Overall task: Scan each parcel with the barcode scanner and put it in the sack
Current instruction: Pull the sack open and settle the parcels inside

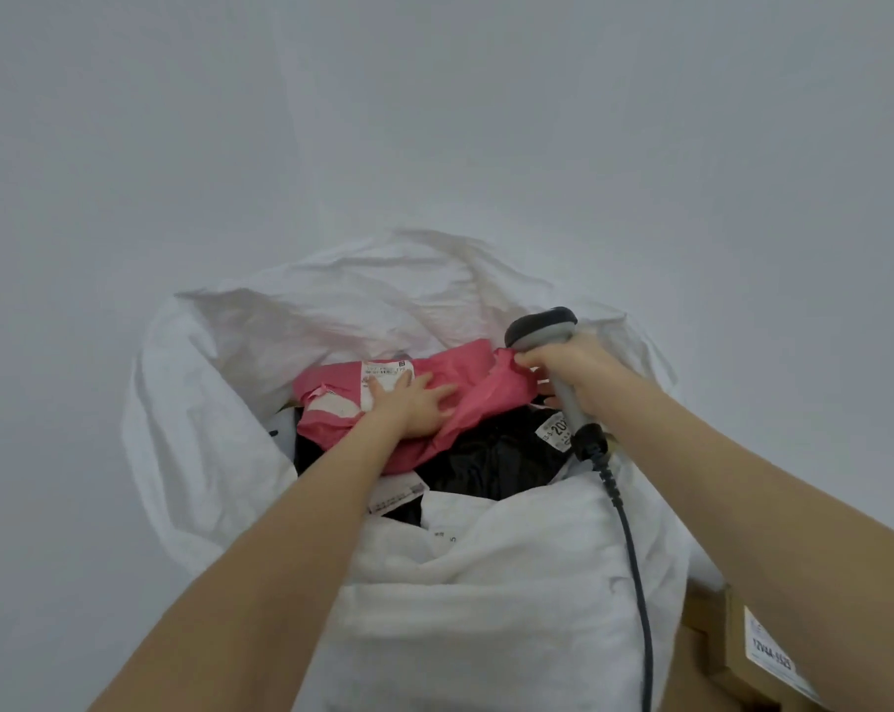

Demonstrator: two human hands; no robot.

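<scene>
Inside the sack (pixel 332 300), the spread left hand (pixel 415 404) should press the pink parcel (pixel 481 389) flat while the right hand (pixel 571 364), gripping the barcode scanner (pixel 540 328), lifts clear.

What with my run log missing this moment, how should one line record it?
left hand: flat on pink parcel | right hand: grips barcode scanner | pink parcel: in sack, atop black parcel

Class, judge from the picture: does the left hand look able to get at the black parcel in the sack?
Probably yes: the left hand lies flat on the pink parcel, and the black parcel shows bare beside it in the open sack.
</scene>
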